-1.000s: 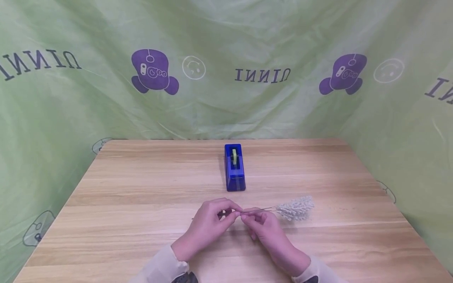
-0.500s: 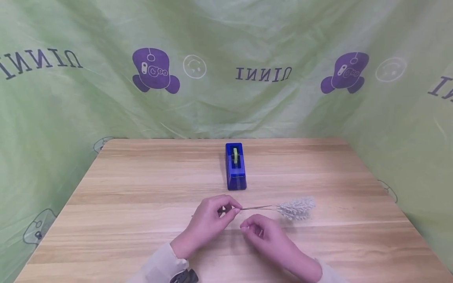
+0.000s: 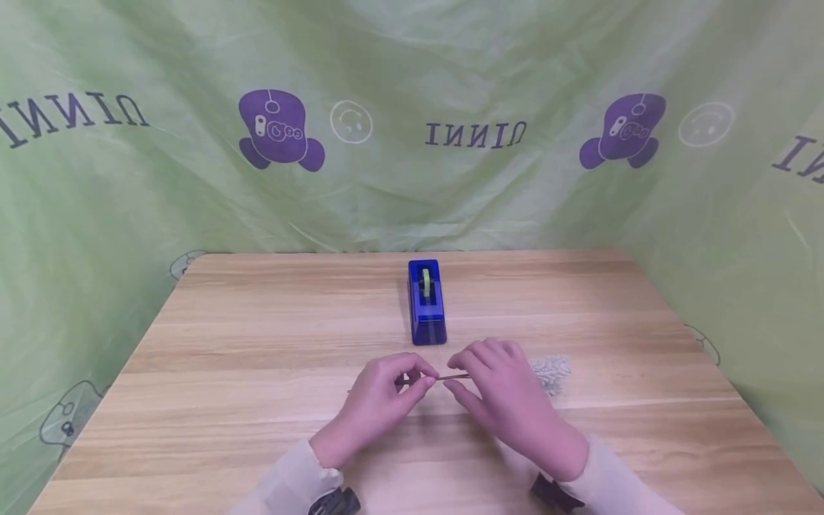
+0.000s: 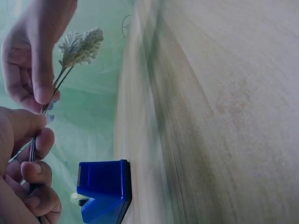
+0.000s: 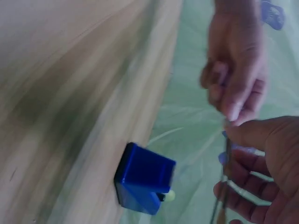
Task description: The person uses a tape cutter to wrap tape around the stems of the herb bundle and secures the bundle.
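My left hand (image 3: 380,393) pinches the thin dark stems of pale, fluffy flower sprigs (image 3: 550,372) between thumb and fingertips. In the left wrist view the lower stems (image 4: 32,151) run down through its curled fingers. A small clear, shiny piece, like tape (image 4: 50,117), shows at its fingertips. My right hand (image 3: 508,400) is around the stems just right of the left hand, thumb and fingers apart with the stems passing between them. From the head it hides part of the flower heads. In the right wrist view its fingers (image 5: 252,182) spread loosely behind the stems.
A blue tape dispenser (image 3: 428,304) with a pale yellow-green roll stands on the wooden table (image 3: 290,322), beyond the hands. Green printed cloth (image 3: 399,193) hangs behind the table and along both sides.
The right hand let go of the stems, drew back toward the person, then came forward again around them with its fingers more spread. The left hand kept its pinch and barely moved.
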The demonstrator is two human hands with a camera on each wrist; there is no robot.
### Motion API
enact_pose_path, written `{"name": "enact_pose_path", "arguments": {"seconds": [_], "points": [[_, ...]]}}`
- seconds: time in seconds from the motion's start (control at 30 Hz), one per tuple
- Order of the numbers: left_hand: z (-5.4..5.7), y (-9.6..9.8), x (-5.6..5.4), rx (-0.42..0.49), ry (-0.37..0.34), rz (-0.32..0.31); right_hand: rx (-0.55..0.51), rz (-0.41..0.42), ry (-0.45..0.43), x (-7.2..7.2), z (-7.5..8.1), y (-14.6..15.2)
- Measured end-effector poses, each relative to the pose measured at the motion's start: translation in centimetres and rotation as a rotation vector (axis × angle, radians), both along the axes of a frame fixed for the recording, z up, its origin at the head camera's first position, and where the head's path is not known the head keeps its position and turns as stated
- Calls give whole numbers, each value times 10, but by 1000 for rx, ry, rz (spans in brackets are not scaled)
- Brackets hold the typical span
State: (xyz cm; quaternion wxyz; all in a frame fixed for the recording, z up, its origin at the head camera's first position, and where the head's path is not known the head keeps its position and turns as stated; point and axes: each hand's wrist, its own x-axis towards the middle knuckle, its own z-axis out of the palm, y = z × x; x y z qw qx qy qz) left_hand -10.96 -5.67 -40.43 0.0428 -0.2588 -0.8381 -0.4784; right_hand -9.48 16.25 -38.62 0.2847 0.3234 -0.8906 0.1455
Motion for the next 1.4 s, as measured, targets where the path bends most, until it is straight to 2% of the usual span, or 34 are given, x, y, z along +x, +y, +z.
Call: {"name": "enact_pose_path", "arguments": {"seconds": [0.1,0.23,0.53,0.97,1.27,1.4], "points": [[-1,1,0,5,-3,-4,44,10,55,-4,-5,-1],[0,1,-1,9,-7,-7,36,26,83,-7,-11,-4],[2,-1,-1,7,-30,20,2,80,71,-10,-13,-6],[0,-3,0,50,-46,5,4,149,94,-9,-12,-6],[2,-3,-1,24,-39,4,31,168,154,-13,-15,-7],[3,-4,0,-9,-58,0,31,157,162,-13,-16,-6]]}}
